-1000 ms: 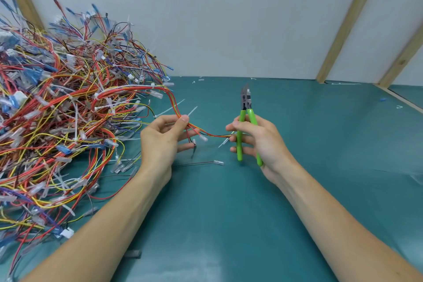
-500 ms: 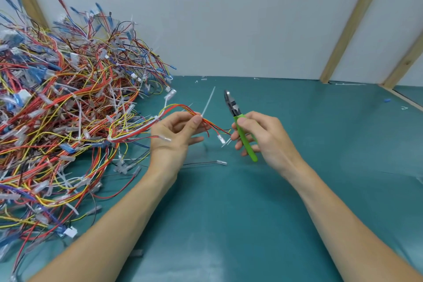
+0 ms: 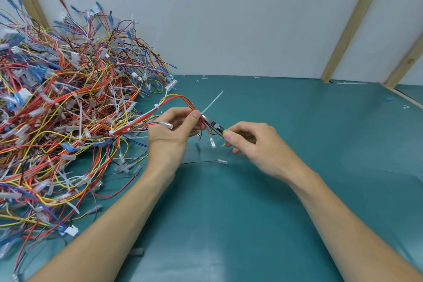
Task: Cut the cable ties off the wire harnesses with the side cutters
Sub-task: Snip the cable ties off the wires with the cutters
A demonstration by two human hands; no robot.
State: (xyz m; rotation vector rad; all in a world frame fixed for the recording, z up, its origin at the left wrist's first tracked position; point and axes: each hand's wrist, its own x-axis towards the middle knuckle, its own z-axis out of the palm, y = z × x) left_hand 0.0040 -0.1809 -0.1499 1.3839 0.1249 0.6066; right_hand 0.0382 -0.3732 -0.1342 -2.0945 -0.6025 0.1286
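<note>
From the head camera, the left hand (image 3: 170, 135) pinches a wire harness (image 3: 180, 101) of red, orange and yellow wires between thumb and fingers, its grip clamped on the bundle just above the teal worktop (image 3: 251, 213). A white cable tie (image 3: 212, 102) sticks up and away from the bundle right beside the left thumb. The right hand (image 3: 254, 144) has its grip curled tight round the green handles of the side cutters (image 3: 214, 125), whose metal head points left and reaches the harness just beside the tie. Loose wire ends with clear terminals hang between the two hands. The big pile of harnesses (image 3: 68, 110) fills the left of the worktop, against a pale wall (image 3: 229, 18). A single thin wire (image 3: 201, 162) lies on the worktop below the hands.
</note>
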